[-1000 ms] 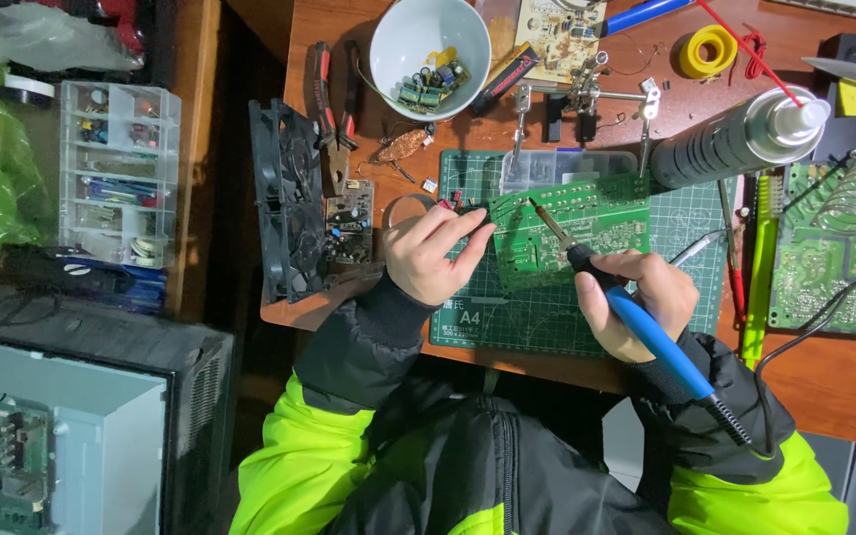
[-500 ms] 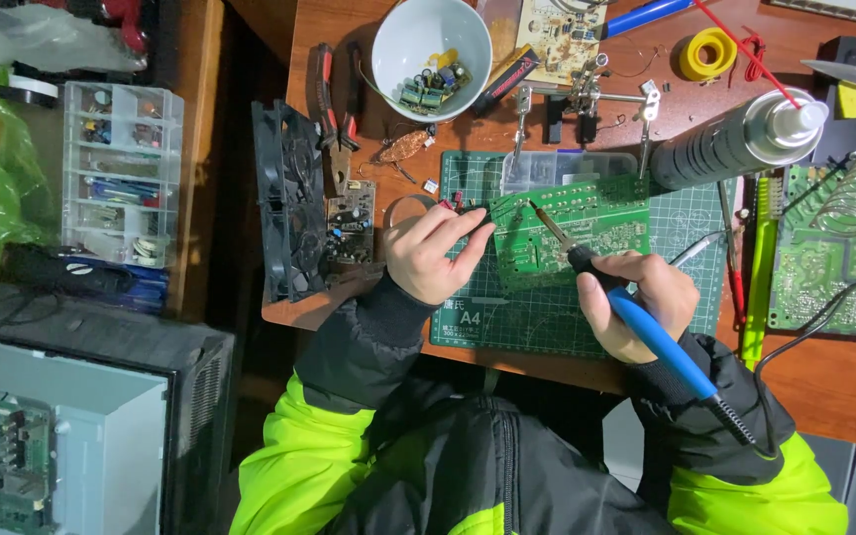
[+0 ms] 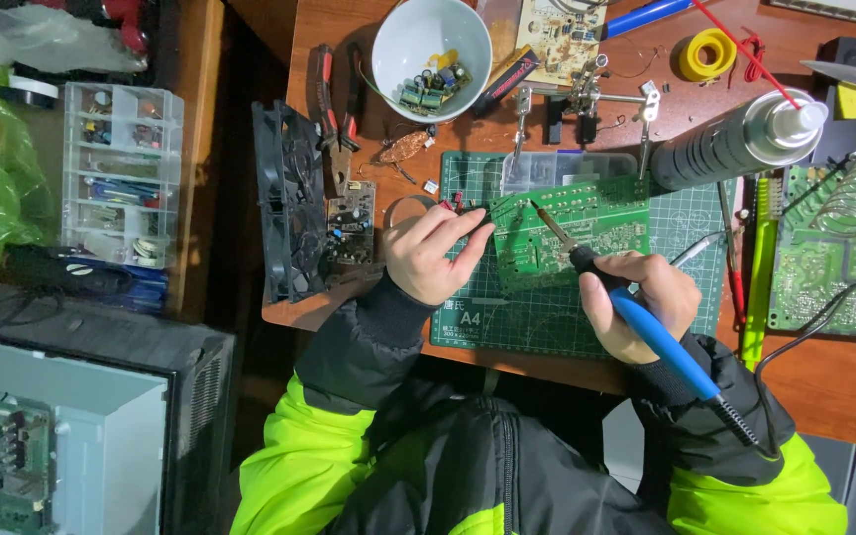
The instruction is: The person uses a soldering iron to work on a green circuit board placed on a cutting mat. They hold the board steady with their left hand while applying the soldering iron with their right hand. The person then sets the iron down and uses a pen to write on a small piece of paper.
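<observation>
Through the head camera I am watching my right hand (image 3: 646,302) wrapping its grip around the blue soldering iron (image 3: 646,322), whose tip is pointing far-left onto the green circuit board (image 3: 572,233). That board is lying on the green cutting mat (image 3: 557,317) on the bench (image 3: 844,381), just left of and beyond that hand. My left hand (image 3: 428,253) is pinching something thin and dark at the board's left edge, fingertips pressed together; what it is I cannot make out.

A white label with a letter and a digit is sitting on the mat's near-left corner, just right of the left wrist. Far right, a dark spray can (image 3: 735,144) with a white cap is lying on its side. A yellow tape roll (image 3: 707,53) is resting beyond it. The white bowl (image 3: 431,45) of small parts is standing far left.

Another green board (image 3: 829,263) on the right is running off the frame edge, and the iron's cord is disappearing behind my right sleeve.
</observation>
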